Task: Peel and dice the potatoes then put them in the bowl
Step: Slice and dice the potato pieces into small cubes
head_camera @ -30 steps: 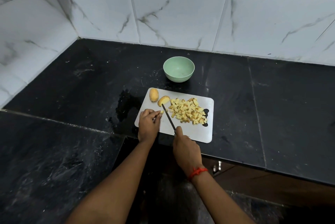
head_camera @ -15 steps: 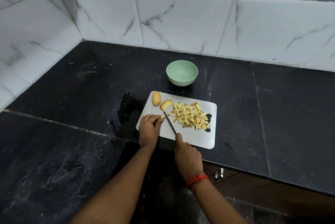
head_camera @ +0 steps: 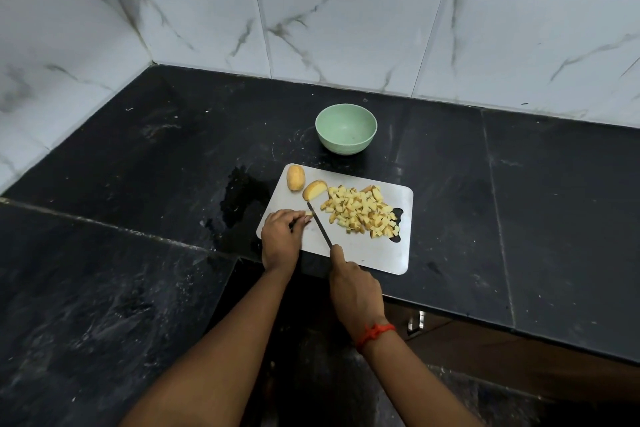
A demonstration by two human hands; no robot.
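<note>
Head view: pale yellow diced potato heap (head_camera: 362, 211) on grey rectangular cutting board (head_camera: 374, 253). Left hand (head_camera: 280, 239) fingers pinch small potato piece (head_camera: 308, 213); right hand (head_camera: 355, 291) grips black knife (head_camera: 319, 229). Light green round bowl (head_camera: 345, 128) behind, on black stone surface (head_camera: 519, 201).

Soft, diffuse indoor light, its source out of view, is washing the white marble-pattern tiles (head_camera: 346, 21), which are reading brightest, while the black counter (head_camera: 519, 184) is giving back only a faint, smeary sheen. A grey shadow is darkening the tiled corner at upper left, and the green bowl (head_camera: 345, 129) is laying a small soft shadow on its near side. The steel cutting board (head_camera: 381, 257) is glowing dully. The wide lens is bowing tile lines and counter edges toward the borders.
</note>
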